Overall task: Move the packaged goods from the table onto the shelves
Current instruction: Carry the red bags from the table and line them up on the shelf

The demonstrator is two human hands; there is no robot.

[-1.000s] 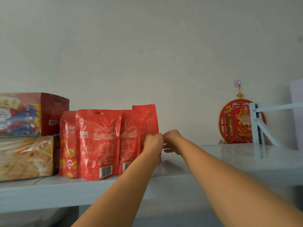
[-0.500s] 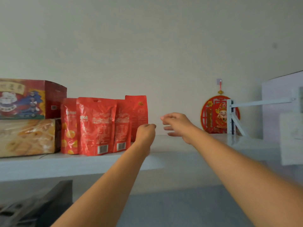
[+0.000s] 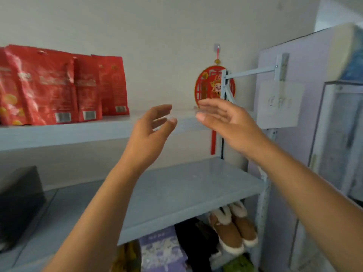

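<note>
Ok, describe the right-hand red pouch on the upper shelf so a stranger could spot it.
Start at the grey-blue upper shelf. Red pouches stand in a row at its left end. The pouch wanted is the rightmost, set furthest back, its left edge behind its neighbour, with bare shelf to its right.

Glossy crinkled red pouches (image 3: 59, 85) on a smooth pale-blue painted shelf (image 3: 78, 132)
</note>
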